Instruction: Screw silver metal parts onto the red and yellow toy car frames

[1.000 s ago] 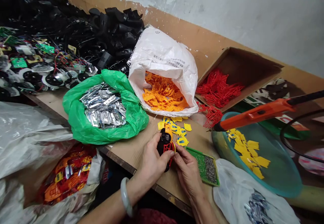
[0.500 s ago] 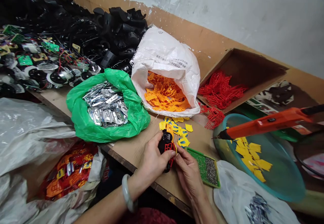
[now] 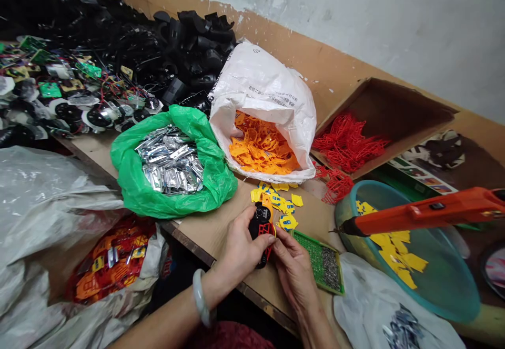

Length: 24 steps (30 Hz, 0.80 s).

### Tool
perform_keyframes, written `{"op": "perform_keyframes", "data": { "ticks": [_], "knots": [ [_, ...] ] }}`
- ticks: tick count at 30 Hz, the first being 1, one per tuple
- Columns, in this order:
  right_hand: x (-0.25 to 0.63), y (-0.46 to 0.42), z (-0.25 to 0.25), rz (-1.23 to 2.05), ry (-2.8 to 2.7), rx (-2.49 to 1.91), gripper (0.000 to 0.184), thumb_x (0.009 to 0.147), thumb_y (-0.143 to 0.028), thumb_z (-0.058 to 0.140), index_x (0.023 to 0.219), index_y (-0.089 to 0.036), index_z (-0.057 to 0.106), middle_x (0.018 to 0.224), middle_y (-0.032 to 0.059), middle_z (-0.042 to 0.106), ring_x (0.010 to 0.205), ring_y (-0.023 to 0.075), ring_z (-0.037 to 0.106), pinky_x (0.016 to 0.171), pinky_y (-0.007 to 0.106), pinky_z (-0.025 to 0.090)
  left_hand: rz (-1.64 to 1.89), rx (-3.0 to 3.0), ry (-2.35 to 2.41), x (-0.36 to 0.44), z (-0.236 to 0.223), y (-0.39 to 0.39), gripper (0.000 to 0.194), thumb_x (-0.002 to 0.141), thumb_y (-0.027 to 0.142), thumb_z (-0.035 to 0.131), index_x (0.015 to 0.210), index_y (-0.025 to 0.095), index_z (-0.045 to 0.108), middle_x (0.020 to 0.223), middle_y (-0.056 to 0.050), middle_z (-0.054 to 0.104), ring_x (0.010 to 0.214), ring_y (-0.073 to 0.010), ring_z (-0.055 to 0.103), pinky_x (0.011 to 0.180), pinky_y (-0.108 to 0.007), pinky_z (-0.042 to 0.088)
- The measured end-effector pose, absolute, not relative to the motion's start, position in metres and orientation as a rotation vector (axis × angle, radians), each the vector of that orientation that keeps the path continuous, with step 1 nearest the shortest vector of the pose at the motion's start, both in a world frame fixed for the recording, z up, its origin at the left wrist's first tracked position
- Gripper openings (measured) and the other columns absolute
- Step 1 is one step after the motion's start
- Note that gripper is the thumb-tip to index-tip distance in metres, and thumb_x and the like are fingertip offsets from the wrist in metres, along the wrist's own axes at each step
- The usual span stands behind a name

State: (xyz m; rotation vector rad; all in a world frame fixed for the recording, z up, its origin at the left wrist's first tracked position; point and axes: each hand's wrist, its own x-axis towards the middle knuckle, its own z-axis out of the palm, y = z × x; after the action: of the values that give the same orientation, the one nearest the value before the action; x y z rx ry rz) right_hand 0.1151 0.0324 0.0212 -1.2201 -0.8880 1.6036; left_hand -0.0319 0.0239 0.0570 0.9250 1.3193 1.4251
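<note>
My left hand [image 3: 239, 246] is closed around a small plastic toy part [image 3: 259, 217], black with a red lattice piece and an orange end. Its thumb presses along the side facing my right hand. My right hand [image 3: 295, 267] has its thumb and fingers pinched at the same toy part's edge, where a bit of yellow shows; the fingertips partly hide it. Just beyond the hands lie several yellow pieces with blue marks [image 3: 288, 222]. Beside my right hand is a green tray [image 3: 311, 254] with small metal screws [image 3: 330, 267].
A green bag [image 3: 128, 191] of silvery parts and a white sack [image 3: 272, 83] of orange pieces stand behind. Rightward are a box [image 3: 410, 107] with red lattice pieces, a teal basin [image 3: 461, 286] and an orange power screwdriver [image 3: 426, 212]. An open bag [image 3: 27, 196] lies lower left.
The whole view has shifted slightly, so background things sit a little further right. Both hands keep nearly the same hold on the toy part.
</note>
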Motion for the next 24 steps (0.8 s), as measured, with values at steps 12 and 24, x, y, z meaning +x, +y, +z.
{"op": "perform_keyframes", "data": {
  "ticks": [12,24],
  "knots": [
    [0.109,0.029,0.021,1.385,-1.068,-1.281,0.039,0.065,-0.037,0.093,0.099,-0.021,0.082,0.095,0.0047,0.078,0.083,0.0201,0.071,0.081,0.037,0.061,1.457,0.734,1.063,-0.035,0.049,0.018,0.036,0.069,0.018,0.078,0.103,0.017,0.067,0.099,-0.007,0.074,0.096,-0.0255,0.067,0.09,-0.037,0.054],
    [0.092,0.017,0.032,0.939,-1.533,-1.303,0.033,0.072,-0.02,0.078,0.105,-0.021,0.08,0.086,0.0024,0.063,0.069,0.0157,0.062,0.061,0.027,0.056,1.469,0.433,1.195,-0.023,0.039,0.022,0.051,0.054,0.013,0.086,0.099,0.016,0.062,0.087,-0.003,0.074,0.076,-0.0182,0.068,0.07,-0.028,0.057]
  ]
}}
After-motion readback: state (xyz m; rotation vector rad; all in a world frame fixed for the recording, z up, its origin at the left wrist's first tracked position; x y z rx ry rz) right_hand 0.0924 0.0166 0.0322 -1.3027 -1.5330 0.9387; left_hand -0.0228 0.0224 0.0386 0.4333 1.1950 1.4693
